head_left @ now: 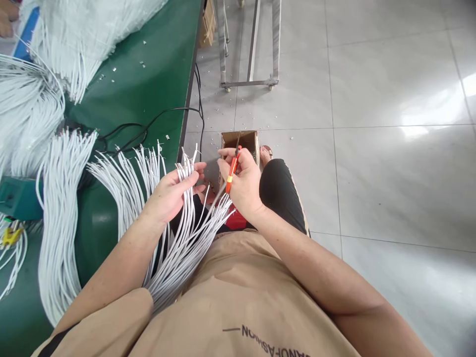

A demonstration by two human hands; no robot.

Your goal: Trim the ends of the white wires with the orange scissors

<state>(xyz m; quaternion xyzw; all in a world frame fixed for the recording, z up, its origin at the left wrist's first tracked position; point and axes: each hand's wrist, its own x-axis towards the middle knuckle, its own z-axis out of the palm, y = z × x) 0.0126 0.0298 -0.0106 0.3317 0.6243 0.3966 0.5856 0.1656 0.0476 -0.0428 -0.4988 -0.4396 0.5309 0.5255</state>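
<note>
My left hand (pixel 169 198) is closed around a small bunch of white cables (pixel 189 198), their stripped ends sticking up past my thumb. In my right hand (pixel 245 186) is a pair of snips (pixel 231 176) with orange handles, a yellow band and a dark narrow tip pointing away from me. A larger bundle of white cables (pixel 189 258) lies across my lap, its loose ends reaching just below my right hand. Beyond the snips, an open cardboard box (pixel 253 141) stands on the floor, partly hidden by that hand.
On the green table (pixel 159 59) at left lie several white cable bundles (pixel 59 208), a black cord (pixel 159 119) and a green device (pixel 20 198). Small scraps dot table and floor. A wheeled metal frame (pixel 253 82) stands ahead. Another person's hand (pixel 5 22) shows top left.
</note>
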